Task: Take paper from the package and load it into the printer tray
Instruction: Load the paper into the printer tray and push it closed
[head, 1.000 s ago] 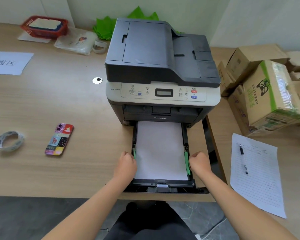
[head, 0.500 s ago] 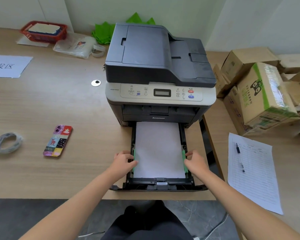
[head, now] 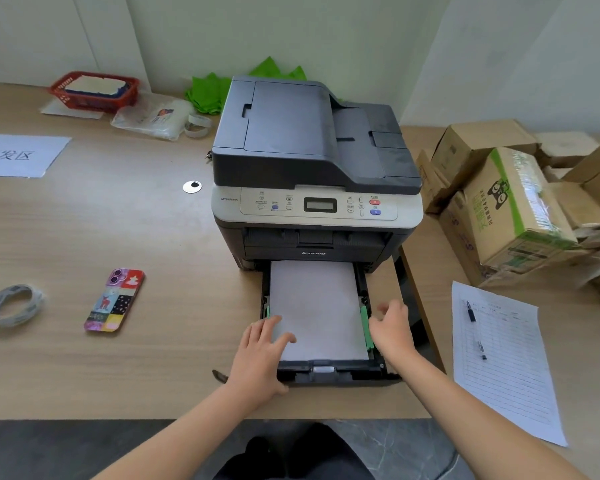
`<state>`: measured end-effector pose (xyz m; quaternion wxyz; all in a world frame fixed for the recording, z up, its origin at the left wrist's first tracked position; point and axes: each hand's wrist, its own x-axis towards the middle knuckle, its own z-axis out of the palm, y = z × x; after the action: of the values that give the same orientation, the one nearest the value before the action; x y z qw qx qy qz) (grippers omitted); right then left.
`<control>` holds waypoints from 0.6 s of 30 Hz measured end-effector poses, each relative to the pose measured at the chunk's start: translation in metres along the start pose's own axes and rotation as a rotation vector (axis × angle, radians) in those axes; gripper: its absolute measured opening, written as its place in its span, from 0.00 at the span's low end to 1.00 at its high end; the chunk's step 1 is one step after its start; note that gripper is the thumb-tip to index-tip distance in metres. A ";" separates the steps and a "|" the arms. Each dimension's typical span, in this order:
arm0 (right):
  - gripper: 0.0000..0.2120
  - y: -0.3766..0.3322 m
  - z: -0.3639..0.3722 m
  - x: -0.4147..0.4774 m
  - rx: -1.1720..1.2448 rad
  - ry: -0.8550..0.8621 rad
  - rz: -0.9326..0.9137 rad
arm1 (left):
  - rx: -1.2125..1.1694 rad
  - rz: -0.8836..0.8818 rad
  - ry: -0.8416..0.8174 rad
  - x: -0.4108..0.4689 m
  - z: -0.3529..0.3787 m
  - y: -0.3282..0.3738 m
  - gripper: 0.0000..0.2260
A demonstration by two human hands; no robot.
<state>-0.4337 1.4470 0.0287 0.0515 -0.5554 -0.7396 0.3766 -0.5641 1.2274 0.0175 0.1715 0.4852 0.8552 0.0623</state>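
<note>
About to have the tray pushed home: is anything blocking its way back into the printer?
Nothing visible does. The tray sticks out of the printer with the paper flat inside. The left hand rests on the stack's near left corner; the right hand is at the tray's right side.

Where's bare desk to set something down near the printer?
Bare wood between the phone and the open tray, and between the tape roll and phone. Right is crowded: lined sheet with pen, cardboard boxes.
</note>
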 end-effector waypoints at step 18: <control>0.23 -0.028 0.010 0.004 -0.407 -0.284 -0.318 | -0.276 -0.290 0.029 0.063 -0.025 -0.013 0.13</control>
<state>-0.4616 1.4423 0.0372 -0.1067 -0.3731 -0.8775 0.2819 -0.6134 1.2756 0.0225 0.2313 0.3281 0.9018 0.1604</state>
